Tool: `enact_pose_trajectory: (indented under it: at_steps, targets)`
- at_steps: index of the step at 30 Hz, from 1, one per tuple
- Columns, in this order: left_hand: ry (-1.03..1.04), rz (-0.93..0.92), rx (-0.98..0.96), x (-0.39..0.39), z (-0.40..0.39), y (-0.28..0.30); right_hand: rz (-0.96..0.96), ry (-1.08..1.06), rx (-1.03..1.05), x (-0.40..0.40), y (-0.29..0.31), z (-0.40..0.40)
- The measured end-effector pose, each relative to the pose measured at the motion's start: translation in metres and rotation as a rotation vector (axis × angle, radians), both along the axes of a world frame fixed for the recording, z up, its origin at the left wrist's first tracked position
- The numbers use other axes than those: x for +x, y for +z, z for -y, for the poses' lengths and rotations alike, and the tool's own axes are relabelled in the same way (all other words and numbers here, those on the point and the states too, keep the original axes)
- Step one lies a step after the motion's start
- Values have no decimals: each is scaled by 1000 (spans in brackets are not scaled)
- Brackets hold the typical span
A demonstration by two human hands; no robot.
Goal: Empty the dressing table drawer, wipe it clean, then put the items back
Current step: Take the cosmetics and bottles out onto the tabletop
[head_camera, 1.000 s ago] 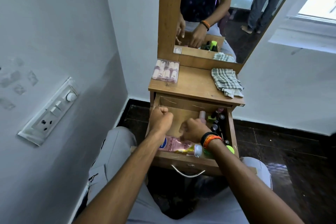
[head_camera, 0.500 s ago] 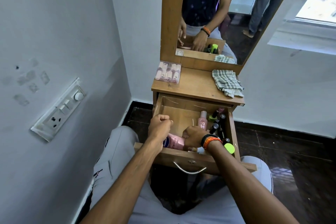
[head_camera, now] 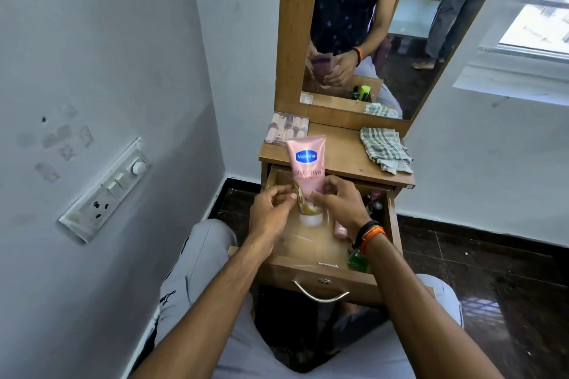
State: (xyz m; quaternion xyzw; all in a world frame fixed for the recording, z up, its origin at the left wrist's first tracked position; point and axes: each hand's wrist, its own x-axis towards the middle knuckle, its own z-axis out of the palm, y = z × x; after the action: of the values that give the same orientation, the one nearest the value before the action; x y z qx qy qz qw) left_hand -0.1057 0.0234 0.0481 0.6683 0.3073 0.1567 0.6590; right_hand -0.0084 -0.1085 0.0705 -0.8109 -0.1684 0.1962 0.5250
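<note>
We hold a pink lotion tube (head_camera: 308, 169) up over the open drawer (head_camera: 311, 243) of the dressing table (head_camera: 341, 154). The tube stands upright with its white cap at the bottom and its flat end at the top. Both our arms reach forward from the near side and meet in the middle. Our left hand (head_camera: 271, 212) pinches the lower left edge of the tube with bent fingers. Our right hand (head_camera: 341, 203) grips the lower right side, fingers curled round it. A black and orange band (head_camera: 368, 235) sits on the right wrist.

Along the right side of the drawer lie small bottles (head_camera: 374, 201), a little pink tube (head_camera: 340, 229) and a green thing (head_camera: 357, 261) at the near corner. On the table top, a box of press-on nails (head_camera: 286, 129) rests at the far left and a checked cloth (head_camera: 385, 148) lies at the right. The mirror (head_camera: 385, 24) behind shows our hands and the tube.
</note>
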Motion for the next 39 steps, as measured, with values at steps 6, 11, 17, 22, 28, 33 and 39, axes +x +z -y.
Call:
enact_pose_trajectory:
  at_steps: [6,11,17,22,28,33,39]
  targets:
    - [27,96,127,24,-29,28,56,-78,189,14,18,-44]
    - [13,86,217,46,-66,49,154,-129,212,27,34,-82]
    - [11,48,279,61,-87,55,218,-143,179,41,32,-115]
    - [-3,43,259,67,-91,50,238,-152,166,45,27,-123]
    - [9,39,260,69,-95,45,255,-153,167,47,24,-129]
    - [23,45,254,70,-94,44,279,-140,171,47,21,-129]
    - [16,43,259,71,-94,43,279,-134,182,49,16,-131]
